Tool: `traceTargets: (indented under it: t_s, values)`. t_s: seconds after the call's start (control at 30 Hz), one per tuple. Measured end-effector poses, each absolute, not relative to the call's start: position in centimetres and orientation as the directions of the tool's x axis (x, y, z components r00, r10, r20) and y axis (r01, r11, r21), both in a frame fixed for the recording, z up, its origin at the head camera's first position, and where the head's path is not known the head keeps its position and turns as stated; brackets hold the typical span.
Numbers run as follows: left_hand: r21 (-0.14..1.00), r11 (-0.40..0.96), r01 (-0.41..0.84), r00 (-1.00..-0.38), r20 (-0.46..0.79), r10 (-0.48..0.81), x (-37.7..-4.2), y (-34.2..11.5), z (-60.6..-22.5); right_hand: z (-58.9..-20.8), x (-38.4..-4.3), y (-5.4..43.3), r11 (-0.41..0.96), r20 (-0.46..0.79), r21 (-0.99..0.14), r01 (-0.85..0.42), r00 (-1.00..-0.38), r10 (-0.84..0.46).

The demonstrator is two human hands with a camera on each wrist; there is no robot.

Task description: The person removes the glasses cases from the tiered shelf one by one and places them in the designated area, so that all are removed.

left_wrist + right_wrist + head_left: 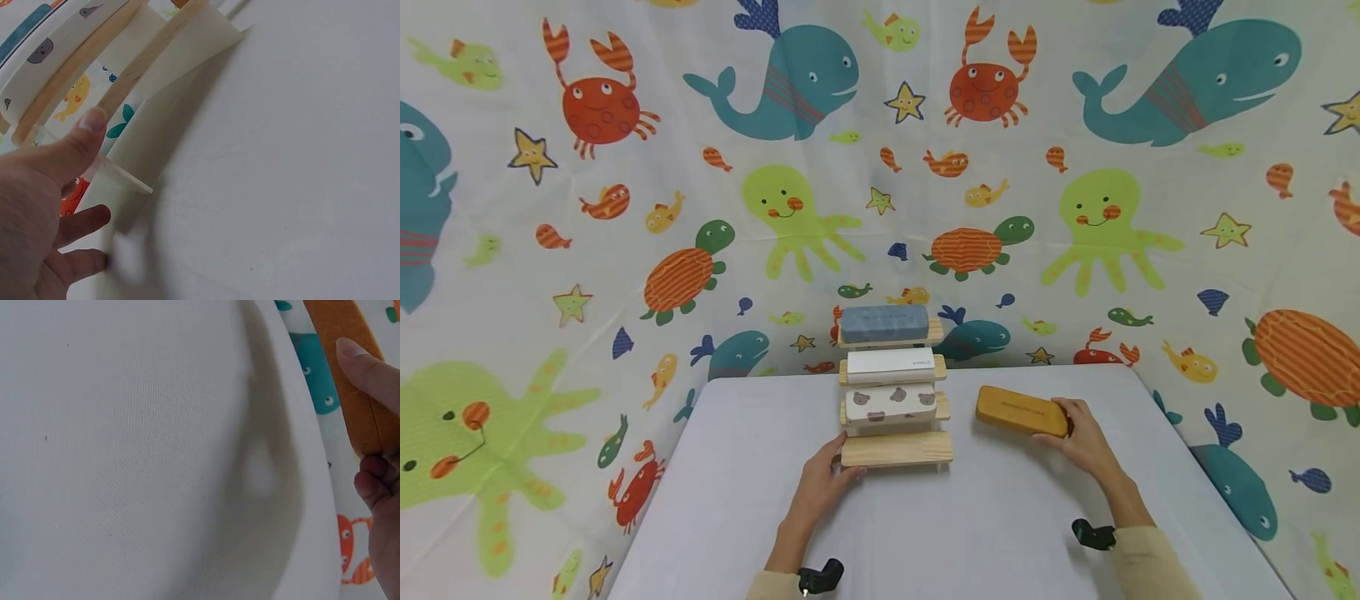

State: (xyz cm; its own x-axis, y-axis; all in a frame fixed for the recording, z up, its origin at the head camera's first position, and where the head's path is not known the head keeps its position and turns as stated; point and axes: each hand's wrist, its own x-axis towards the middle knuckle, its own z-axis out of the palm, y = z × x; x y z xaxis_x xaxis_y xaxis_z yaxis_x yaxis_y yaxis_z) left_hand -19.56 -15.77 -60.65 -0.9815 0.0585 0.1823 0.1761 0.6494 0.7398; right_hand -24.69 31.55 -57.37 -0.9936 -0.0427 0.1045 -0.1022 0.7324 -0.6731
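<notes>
A tiered wooden display rack [897, 449] stands mid-table, its lowest step bare. My left hand [822, 482] holds the left end of that step, with the thumb [91, 128] on its front edge. On the higher steps lie a white glasses case with bear prints [891, 405], a plain white glasses case [889, 365] and a blue-grey glasses case [884, 322]. Right of the rack, my right hand [1085, 439] grips the right end of a mustard-yellow glasses case [1017, 410]. In the right wrist view, the thumb lies along this case [350, 381].
The white table [1000, 517] runs back to a curtain [880, 175] printed with sea animals. Black wrist cameras [1093, 534] are strapped on both wrists.
</notes>
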Motion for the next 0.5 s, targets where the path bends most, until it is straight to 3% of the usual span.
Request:
traceTargets:
  t_s: [0.5]
  values:
    - [0.736,0.663,0.139,-0.989,0.142,0.05,-19.4,-15.6,-60.2,-58.8,-26.5,32.6,0.766,0.024,-0.639,-0.067,-0.997,-0.068]
